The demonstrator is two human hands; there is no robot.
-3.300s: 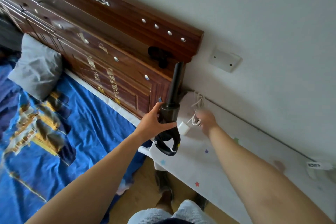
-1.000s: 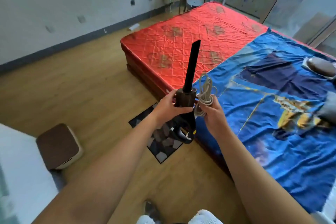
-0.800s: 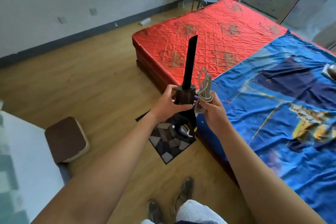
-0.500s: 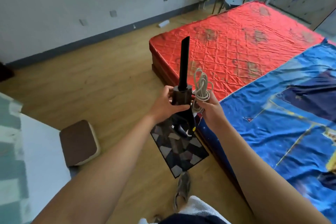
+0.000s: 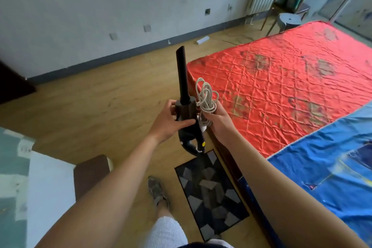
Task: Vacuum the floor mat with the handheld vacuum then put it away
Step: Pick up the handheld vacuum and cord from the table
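While the person has turned away from the headboard wall and walked across the room, the handheld vacuum (image 5: 186, 112) has stayed in the same two-handed hold, with its crevice nozzle (image 5: 181, 74) pointing up toward 12 o'clock and its loop handle hanging at 6 o'clock. What has changed in the last second is the floor mat (image 5: 211, 193). It lay out beyond the hands and now sits directly below the vacuum at about 5 o'clock, hard against the side of the bed (image 5: 281, 86).

I take the fetching to be done and the cleaning not yet begun, because the nozzle is aimed away from the mat. The white cord (image 5: 206, 96) is bundled in loops, so it probably has to be undone before any vacuuming.

The left hand (image 5: 168, 122) wraps the vacuum's dark body from the 9 o'clock side, with the thumb laid across the front. The right hand (image 5: 219, 119) is clamped on the coiled cord just beside the body at 3 o'clock, and the loops stand up above its fingers. Both forearms reach forward and converge on the tool at chest height.

One shoe (image 5: 158, 191) stands on the wooden floor (image 5: 90, 106) just beside the mat at 9 o'clock. A brown box (image 5: 90, 171) and the white counter (image 5: 50, 187) lie further out at 8 o'clock.
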